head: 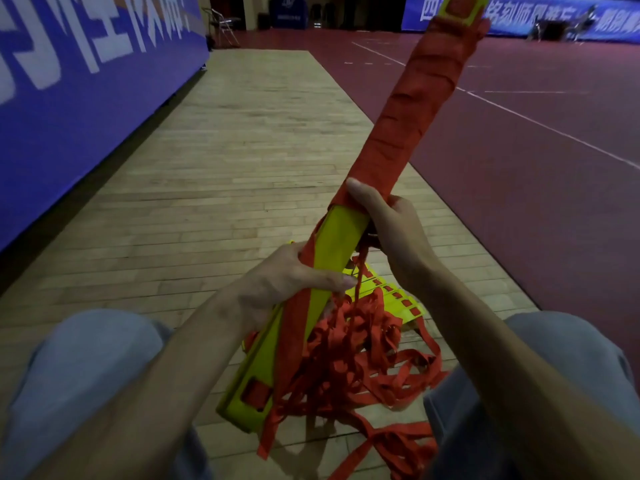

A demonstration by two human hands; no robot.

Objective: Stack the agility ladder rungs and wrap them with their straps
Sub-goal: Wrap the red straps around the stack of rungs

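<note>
A stack of yellow ladder rungs point(343, 233) tilts up and away from me, its upper half bound in red strap wraps point(412, 116). My left hand point(294, 275) grips the stack's bare lower middle, with a red strap running under its fingers. My right hand point(388, 220) holds the stack just below the wrapped part, thumb on the wrap's edge. A loose tangle of red straps point(356, 358) hangs from the stack down to the floor. More yellow rungs point(394, 294) lie fanned on the floor behind the stack.
I sit on a wooden floor point(221, 161) with my knees point(86, 358) on either side. A blue banner wall point(86, 71) runs along the left. Red court flooring point(536, 140) lies to the right. A folding chair point(225, 26) stands far back.
</note>
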